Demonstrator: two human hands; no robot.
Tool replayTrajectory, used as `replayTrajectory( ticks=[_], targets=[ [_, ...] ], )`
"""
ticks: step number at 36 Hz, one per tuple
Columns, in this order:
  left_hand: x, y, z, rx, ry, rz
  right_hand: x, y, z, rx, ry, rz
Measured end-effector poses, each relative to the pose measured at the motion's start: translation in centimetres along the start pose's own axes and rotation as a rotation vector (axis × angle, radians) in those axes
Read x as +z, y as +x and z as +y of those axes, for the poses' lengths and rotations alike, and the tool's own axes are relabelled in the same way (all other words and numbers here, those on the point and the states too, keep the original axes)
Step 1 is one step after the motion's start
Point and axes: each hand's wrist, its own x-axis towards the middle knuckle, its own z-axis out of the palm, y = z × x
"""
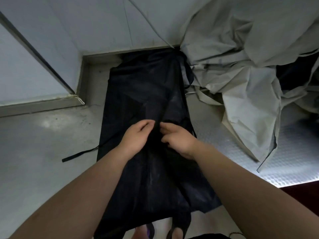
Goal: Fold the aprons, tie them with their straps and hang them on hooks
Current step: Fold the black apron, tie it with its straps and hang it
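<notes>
Head view, looking down: a long, dark navy fabric apron (146,87) is lying flat on a dull grey metal tabletop (43,144). Its long axis is running straight away from the person, the far end touching the base of a pale wall (86,23) and the near end reaching the bottom of the frame. Both bare arms are stretching forward over the cloth, and the hands are meeting near its middle. The left hand (136,135) is pinching a raised ridge of the dark fabric between thumb and fingers. The right hand (177,140), just beside it, is gripping the same ridge with curled fingers. A thin black strap (79,154) is trailing out from the apron's left edge across the tabletop. To the right, a crumpled heap of pale grey cloth (241,66) is lying against the apron's far right side.
</notes>
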Motion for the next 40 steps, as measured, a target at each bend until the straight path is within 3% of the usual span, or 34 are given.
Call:
replayTrajectory(
  ticks=[6,11,20,25,30,33,36,40],
  targets=[
    [0.3,-0.1,-0.7,0.205,0.43,-0.136,-0.9,0.3,2.1,0.052,-0.367,0.254],
    [1.5,0.3,-0.3,0.153,0.849,-0.314,-2.8,-0.5,2.2,0.096,-0.656,0.331],
    [1.0,1.3,0.6,0.062,0.762,-0.139,-4.2,-2.6,3.4,0.143,-0.776,0.299],
    [1.5,0.4,0.4,0.055,0.757,-0.093,-4.2,-3.6,3.7,0.184,-0.635,0.064],
    [2.7,-2.5,-0.1,0.087,0.833,0.032,-2.4,-4.3,3.6,0.173,-0.851,-0.054],
    [3.1,-3.7,-0.4,0.017,0.674,-0.095,-1.3,-4.4,4.5,0.12,-1.029,-0.021],
    [3.1,-4.7,-1.2,-0.034,0.742,-0.212,-1.0,-4.5,5.4,0.089,-1.072,-0.013],
    [2.7,-5.6,-2.2,-0.073,0.575,-0.038,-1.5,-4.6,5.9,0.017,-1.013,0.011]
  ],
)
